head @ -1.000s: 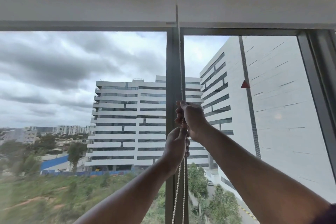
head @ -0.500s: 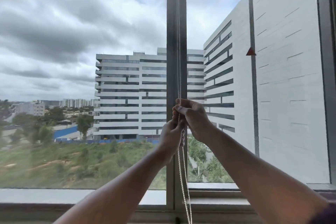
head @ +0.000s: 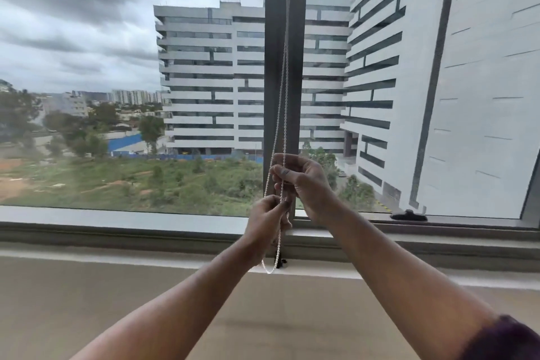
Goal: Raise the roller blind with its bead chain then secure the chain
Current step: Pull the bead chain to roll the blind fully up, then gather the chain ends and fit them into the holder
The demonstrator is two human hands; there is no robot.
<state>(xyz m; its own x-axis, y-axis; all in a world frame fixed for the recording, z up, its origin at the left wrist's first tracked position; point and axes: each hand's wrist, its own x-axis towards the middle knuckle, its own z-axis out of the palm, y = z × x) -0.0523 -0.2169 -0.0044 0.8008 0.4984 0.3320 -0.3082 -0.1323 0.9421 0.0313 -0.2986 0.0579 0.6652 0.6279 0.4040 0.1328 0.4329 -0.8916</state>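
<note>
Bead chain (head: 283, 96) against grey mullion (head: 273, 67), above sill (head: 117, 254)

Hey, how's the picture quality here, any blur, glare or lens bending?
Head view: flat overcast daylight, no glare on the glass; wide-angle bending tilts the right-hand building; trees at the left edge smear soft; the bead chain, left hand and right hand are fairly sharp.

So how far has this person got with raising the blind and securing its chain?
Raising looks done: no blind fabric shows anywhere over the window glass, though the top of the window is out of view. In hand: both the left hand and the right hand grip the bead chain. Left: securing it, since the chain's bottom loop hangs free by a small dark fitting on the sill.
</note>
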